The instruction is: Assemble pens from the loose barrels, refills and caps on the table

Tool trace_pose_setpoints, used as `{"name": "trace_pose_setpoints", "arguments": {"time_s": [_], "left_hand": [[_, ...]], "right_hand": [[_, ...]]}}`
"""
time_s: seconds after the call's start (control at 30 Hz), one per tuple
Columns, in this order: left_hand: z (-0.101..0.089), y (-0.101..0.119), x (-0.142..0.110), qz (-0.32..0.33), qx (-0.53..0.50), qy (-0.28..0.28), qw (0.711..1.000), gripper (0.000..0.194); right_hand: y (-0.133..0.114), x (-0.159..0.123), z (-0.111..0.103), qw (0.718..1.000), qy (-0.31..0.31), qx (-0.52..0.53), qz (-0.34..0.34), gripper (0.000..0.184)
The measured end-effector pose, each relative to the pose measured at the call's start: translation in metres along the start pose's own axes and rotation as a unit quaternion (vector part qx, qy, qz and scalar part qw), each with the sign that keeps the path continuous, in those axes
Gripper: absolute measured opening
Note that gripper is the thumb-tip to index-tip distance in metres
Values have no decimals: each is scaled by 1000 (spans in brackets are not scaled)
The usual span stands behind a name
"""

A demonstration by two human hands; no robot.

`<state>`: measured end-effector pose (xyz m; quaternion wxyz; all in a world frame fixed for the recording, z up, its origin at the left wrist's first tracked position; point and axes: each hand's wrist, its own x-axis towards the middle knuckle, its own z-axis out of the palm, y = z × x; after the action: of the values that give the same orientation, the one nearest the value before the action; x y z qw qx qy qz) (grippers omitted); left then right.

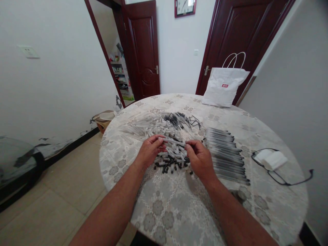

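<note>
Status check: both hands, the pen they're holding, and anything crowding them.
Left hand and right hand pinch one pen between them. Loose barrels and black caps beneath. Finished pens stacked right, apart.

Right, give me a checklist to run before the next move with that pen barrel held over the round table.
1. Clear plastic pen barrel held at both ends: ok.
2. Left hand pinching its end: ok.
3. Right hand pinching the other end: ok.
4. Small black plastic caps lying beneath the hands: ok.
5. Row of finished grey pens beside the right hand: ok.
6. Refill seated inside the barrel: cannot tell.
</note>
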<state>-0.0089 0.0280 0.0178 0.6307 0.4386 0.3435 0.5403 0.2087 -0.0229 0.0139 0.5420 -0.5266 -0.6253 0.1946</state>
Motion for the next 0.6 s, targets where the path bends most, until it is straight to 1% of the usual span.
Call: {"name": "trace_pose_setpoints", "arguments": {"time_s": [0.07,0.13,0.23,0.33,0.4,0.47,0.53,0.6], "left_hand": [[-2,0,2,6,-33,16,999,30],[-3,0,4,2,-69,20,997,30],[-3,0,5,-11,-103,26,994,30],[-1,-1,4,-16,-114,35,993,28],[1,-2,3,-22,-123,41,991,26],[3,-2,2,-29,-136,48,989,25],[6,-2,2,-32,-142,51,988,24],[8,-2,1,-30,-143,52,988,23]], "right_hand": [[-2,-2,2,996,-56,-58,-49,22],[-3,-6,8,984,-99,-97,-108,23],[-3,-11,18,972,-114,-130,-162,28],[-2,-15,24,967,-98,-156,-178,29],[-3,-16,25,968,-86,-159,-177,29],[-6,-16,24,972,-83,-149,-159,29],[-9,-16,23,980,-93,-125,-122,28],[-12,-15,21,988,-113,-82,-58,26]]}}
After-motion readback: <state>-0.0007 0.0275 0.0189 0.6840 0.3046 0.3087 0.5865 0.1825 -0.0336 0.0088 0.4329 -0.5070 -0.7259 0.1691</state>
